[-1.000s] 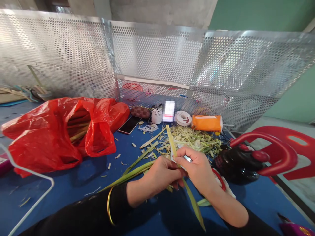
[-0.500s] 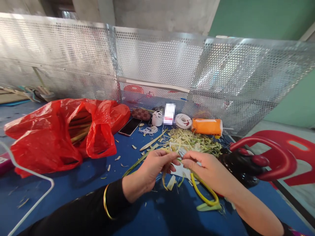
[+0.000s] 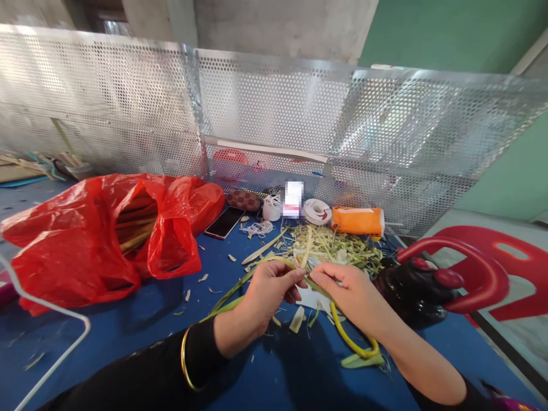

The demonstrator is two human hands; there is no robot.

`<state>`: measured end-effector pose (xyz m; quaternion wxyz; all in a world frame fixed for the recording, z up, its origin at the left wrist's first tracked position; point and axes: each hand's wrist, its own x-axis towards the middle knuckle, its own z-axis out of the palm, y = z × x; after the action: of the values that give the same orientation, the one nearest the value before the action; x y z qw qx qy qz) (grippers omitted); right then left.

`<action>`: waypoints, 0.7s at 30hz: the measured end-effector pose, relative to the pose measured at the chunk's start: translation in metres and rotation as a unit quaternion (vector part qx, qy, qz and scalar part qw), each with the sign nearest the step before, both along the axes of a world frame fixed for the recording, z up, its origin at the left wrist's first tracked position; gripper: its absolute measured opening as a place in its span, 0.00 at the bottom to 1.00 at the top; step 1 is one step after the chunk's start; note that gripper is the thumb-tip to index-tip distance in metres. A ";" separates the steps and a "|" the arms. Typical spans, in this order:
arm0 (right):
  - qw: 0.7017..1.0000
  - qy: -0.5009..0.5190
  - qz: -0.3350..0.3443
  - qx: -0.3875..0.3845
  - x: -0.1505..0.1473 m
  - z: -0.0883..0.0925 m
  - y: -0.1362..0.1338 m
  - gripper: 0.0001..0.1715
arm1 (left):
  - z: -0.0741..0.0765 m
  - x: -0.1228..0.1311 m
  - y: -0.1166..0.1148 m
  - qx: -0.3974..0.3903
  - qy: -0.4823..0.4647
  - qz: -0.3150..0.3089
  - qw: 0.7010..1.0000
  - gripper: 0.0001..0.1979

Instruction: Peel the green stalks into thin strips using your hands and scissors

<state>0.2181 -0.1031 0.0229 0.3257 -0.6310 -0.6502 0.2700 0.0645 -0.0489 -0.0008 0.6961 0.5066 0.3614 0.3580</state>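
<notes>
Above the middle of the table my left hand (image 3: 262, 297) pinches a long green-yellow plant strip (image 3: 280, 260), which trails back to the left past the wrist. My right hand (image 3: 353, 291) is close by, its thumb and forefinger pinched on the same strip. A pale end of the strip sticks up between the hands. Below my right palm shows a yellow looped handle (image 3: 345, 338), like that of scissors; its blades are hidden. Pale cut bits (image 3: 297, 319) and a white sheet (image 3: 314, 298) lie beneath the hands.
Behind the hands are a heap of plant shreds (image 3: 342, 248), an orange packet (image 3: 358, 221), a white spool (image 3: 317, 212) and a phone (image 3: 225, 222). A red plastic bag (image 3: 77, 228) with stalks stands left. At right is a black pot (image 3: 413, 294) with a red handle.
A pale strip end now stands up between my fingers. The brownish piece hanging under my left hand and the grey metal between the hands no longer show. More strip trails behind my left wrist.
</notes>
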 end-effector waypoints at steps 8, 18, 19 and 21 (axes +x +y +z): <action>0.945 0.313 -0.091 -0.026 -0.007 -0.017 0.013 0.17 | 0.001 0.000 -0.008 -0.044 0.038 -0.082 0.995 0.16; 0.933 0.336 -0.124 0.037 -0.011 -0.029 0.012 0.14 | 0.003 0.000 -0.010 -0.056 0.059 -0.090 0.993 0.13; 0.930 0.344 -0.125 0.042 -0.012 -0.031 0.012 0.13 | 0.002 0.000 -0.010 -0.050 0.059 -0.095 0.992 0.14; 0.924 0.358 -0.130 0.040 -0.014 -0.033 0.013 0.13 | -0.001 0.000 -0.009 -0.044 0.056 -0.104 0.992 0.15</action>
<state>0.2044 -0.0903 -0.0105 0.5940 -0.5579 -0.4123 0.4073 0.0644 -0.0581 -0.0019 0.7299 0.5293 0.3608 0.2384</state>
